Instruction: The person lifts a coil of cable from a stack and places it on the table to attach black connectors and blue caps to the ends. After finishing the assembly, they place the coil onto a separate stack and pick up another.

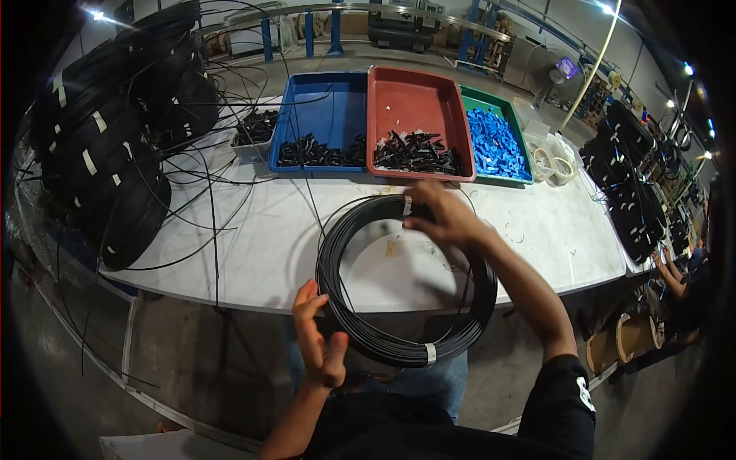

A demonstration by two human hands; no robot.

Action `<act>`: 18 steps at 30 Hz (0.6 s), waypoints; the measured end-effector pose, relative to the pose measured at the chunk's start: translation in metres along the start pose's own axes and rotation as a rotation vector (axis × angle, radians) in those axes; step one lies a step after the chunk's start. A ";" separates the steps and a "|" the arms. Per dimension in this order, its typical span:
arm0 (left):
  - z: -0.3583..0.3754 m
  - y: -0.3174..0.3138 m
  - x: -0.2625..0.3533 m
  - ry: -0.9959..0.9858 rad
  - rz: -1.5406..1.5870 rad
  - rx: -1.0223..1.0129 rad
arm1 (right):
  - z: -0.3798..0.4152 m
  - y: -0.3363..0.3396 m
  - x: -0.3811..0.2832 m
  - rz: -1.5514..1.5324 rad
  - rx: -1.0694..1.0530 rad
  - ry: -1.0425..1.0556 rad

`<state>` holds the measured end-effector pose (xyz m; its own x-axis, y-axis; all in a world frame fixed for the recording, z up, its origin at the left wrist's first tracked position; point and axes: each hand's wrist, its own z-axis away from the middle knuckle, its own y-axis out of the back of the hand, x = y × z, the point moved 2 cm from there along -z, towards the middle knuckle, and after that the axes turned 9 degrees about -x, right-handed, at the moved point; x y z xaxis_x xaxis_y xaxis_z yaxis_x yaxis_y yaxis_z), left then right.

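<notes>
A coil of black cable [341,253] lies partly on the white table, its near side reaching past the front edge over my lap. White tape bands [431,353] wrap it at the near side and the far side. My right hand [448,217] is at the far right of the ring, fingers curled over the cable beside the far band and thumb on the inner side; it is slightly blurred. At the ring's left edge, my left hand [318,337] has its fingers apart, fingertips close to or touching the outer turns. A loose cable end rises from the coil's left.
Behind the coil stand a blue tray [326,107] and a red tray [418,96] with small black parts, and a green tray [527,175] with blue pieces. Tape rolls [562,170] sit right. Black coils [100,146] pile up left, with stray cables. Another person's arm [671,277] shows far right.
</notes>
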<state>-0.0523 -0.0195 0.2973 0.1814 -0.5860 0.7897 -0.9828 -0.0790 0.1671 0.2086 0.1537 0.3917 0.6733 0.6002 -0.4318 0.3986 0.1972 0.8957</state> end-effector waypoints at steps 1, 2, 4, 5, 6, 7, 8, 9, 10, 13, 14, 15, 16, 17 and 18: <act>0.002 0.002 -0.002 0.003 0.001 0.005 | 0.018 -0.009 -0.032 -0.084 -0.012 0.047; 0.009 0.007 -0.006 0.049 0.089 0.116 | 0.037 -0.019 -0.068 -0.177 -0.135 -0.049; 0.022 0.013 -0.013 0.108 0.182 0.231 | 0.066 -0.035 -0.145 -0.074 -0.377 -0.163; 0.030 0.017 -0.022 0.120 0.254 0.310 | 0.068 -0.045 -0.171 0.017 -0.559 -0.239; 0.039 0.019 -0.030 0.134 0.322 0.386 | 0.072 -0.064 -0.181 0.097 -0.419 -0.196; 0.047 0.018 -0.037 0.148 0.314 0.383 | 0.076 -0.085 -0.189 0.169 -0.275 -0.152; 0.052 0.018 -0.047 0.186 0.388 0.386 | 0.076 -0.108 -0.192 0.326 -0.209 -0.139; 0.054 0.020 -0.052 0.217 0.462 0.389 | 0.076 -0.136 -0.188 0.457 -0.123 -0.141; 0.053 0.016 -0.050 0.245 0.561 0.448 | 0.074 -0.142 -0.184 0.464 -0.075 -0.164; 0.063 0.012 -0.055 0.344 0.668 0.357 | 0.080 -0.122 -0.188 0.367 -0.105 -0.158; 0.068 0.013 -0.057 0.342 0.670 0.354 | 0.084 -0.118 -0.192 0.349 -0.098 -0.146; 0.072 0.011 -0.062 0.398 0.702 0.305 | 0.088 -0.112 -0.195 0.337 -0.090 -0.132; 0.075 0.006 -0.066 0.453 0.737 0.260 | 0.093 -0.106 -0.198 0.361 -0.095 -0.151; 0.077 0.003 -0.068 0.445 0.745 0.263 | 0.099 -0.094 -0.204 0.372 -0.094 -0.149; 0.080 -0.001 -0.069 0.495 0.768 0.240 | 0.107 -0.079 -0.211 0.299 -0.080 -0.141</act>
<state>-0.0664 -0.0435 0.1950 -0.5782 -0.1420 0.8034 -0.8108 -0.0098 -0.5853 0.1020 -0.0711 0.4006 0.8347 0.5287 -0.1542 0.1239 0.0925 0.9880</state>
